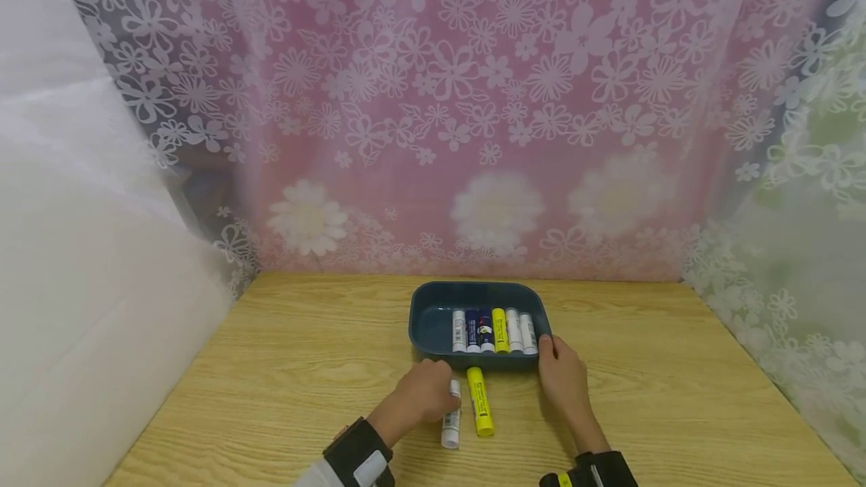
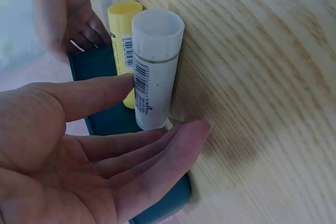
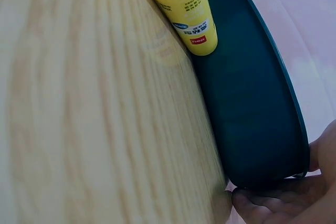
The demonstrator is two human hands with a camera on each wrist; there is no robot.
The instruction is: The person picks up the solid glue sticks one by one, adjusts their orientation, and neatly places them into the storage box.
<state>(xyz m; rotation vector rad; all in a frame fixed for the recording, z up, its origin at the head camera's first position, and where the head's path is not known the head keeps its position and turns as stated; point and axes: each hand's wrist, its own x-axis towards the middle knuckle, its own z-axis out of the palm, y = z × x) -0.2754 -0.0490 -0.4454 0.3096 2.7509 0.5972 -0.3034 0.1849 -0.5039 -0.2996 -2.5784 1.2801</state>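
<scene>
My left hand (image 1: 422,391) is at the upper end of a white glue stick (image 1: 451,431) lying on the table. In the left wrist view the thumb touches the side of this white glue stick (image 2: 156,77), and the fingers curve round its far end. Just right of it lies a yellow glue stick (image 1: 480,404), one end close to the front wall of a dark teal tray (image 1: 433,325). My right hand (image 1: 564,382) grips the tray's front right corner; in the right wrist view its fingers (image 3: 262,200) curl about the tray's end.
Inside the tray a row of several glue sticks stands to the right: white, dark blue and one yellow stick (image 1: 500,331). The tray's left part shows bare floor. Under everything is a wood-grain table (image 1: 304,352), with a flowered curtain (image 1: 473,96) behind.
</scene>
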